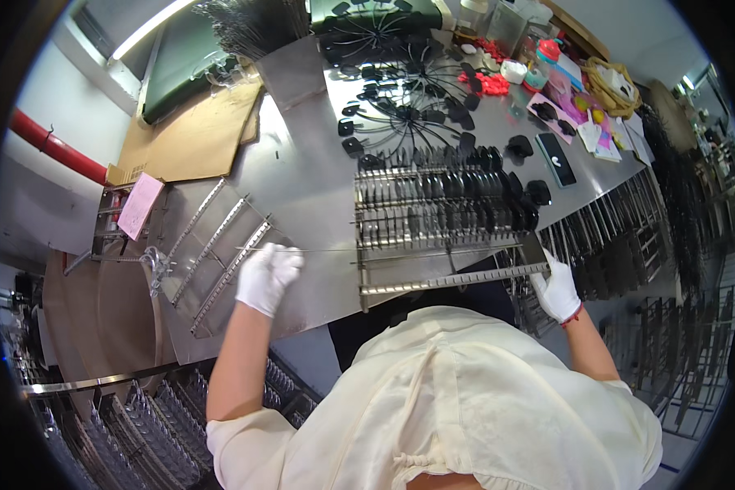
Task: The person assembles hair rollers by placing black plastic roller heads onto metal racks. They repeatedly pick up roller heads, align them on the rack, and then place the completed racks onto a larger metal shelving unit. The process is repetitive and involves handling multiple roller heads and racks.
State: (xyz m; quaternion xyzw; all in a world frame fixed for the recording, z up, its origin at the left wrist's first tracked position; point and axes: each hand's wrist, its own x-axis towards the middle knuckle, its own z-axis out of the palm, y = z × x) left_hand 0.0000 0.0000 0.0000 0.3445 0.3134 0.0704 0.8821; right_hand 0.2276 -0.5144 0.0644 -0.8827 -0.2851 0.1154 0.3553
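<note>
In front of me stands a metal rack (457, 279) with notched bars. Rows of dark, lens-like pieces (441, 192) sit upright across its far part. My right hand (557, 287), in a white glove, is closed on the rack's near right end, its fingers partly hidden behind the frame. To the left of the rack, my gloved left hand (269, 276) is pinched around a thin metal rod (327, 250), which points across toward the rack. Just beyond that hand lies another rack frame (220, 237) with notched bars and no lenses on it.
Fans of black pieces on wires (408, 118) spread at the far middle. A phone (555, 159) lies right of the rack, near bottles and red items (486, 83). Cardboard (196, 135) and a pink card (140, 206) are at left. Loaded racks (131, 433) stand lower left.
</note>
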